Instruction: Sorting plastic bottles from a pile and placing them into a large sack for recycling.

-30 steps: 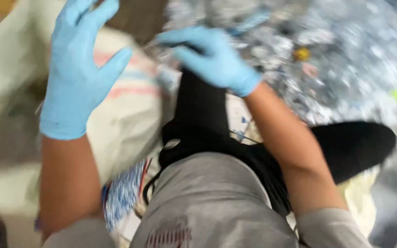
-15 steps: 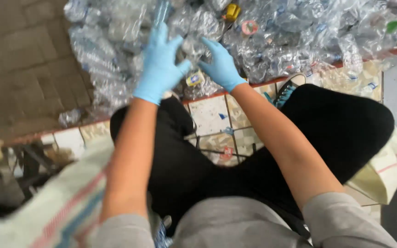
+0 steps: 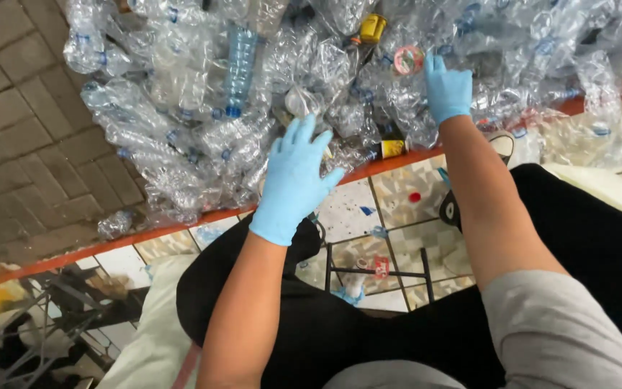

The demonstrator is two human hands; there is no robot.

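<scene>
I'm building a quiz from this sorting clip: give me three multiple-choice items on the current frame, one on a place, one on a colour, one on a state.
1. Where is the right hand?
A. On the pile of clear plastic bottles, beside a pink ring
B. Resting on the brick paving
C. In the person's lap

2. What colour are the gloves on both hands?
A. Yellow
B. Light blue
C. Black

3. How is the left hand held?
A. Closed in a fist around a bottle
B. Open, fingers spread, above the pile's near edge
C. Flat on the tiled floor

Answers:
1 A: the gloved fingers reach into the crushed bottles right next to the pink ring.
2 B: both gloves show the same light blue.
3 B: the fingers are splayed and enclose nothing.
</scene>
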